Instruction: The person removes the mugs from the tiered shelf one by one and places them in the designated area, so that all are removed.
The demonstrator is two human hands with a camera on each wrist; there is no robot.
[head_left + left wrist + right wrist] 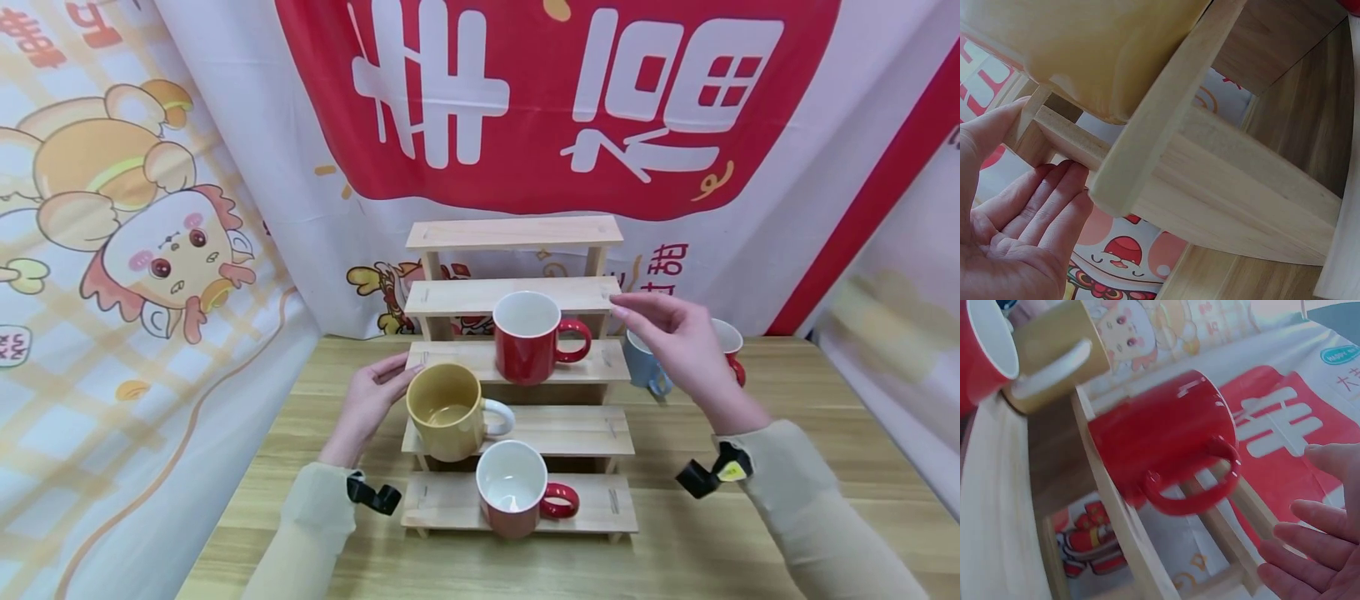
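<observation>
A stepped wooden rack (517, 292) stands on the table. My left hand (372, 400) is at its left side, and in the left wrist view the thumb (1007, 122) and fingers pinch the end of a board. A yellow mug (447, 417) with a white handle sits beside that hand, one step lower. On the middle step is a red mug (527, 342), handle to the right. The lowest step bears a red mug with a white inside (512, 492). My right hand (678, 342) hovers by the right end of the second board, fingers loosely extended, holding nothing.
A light blue mug (640, 360) and another mug with a red handle (729, 342) stand on the wooden table (712, 533), partly behind my right hand. Printed cloth (247, 125) hangs behind and on both sides.
</observation>
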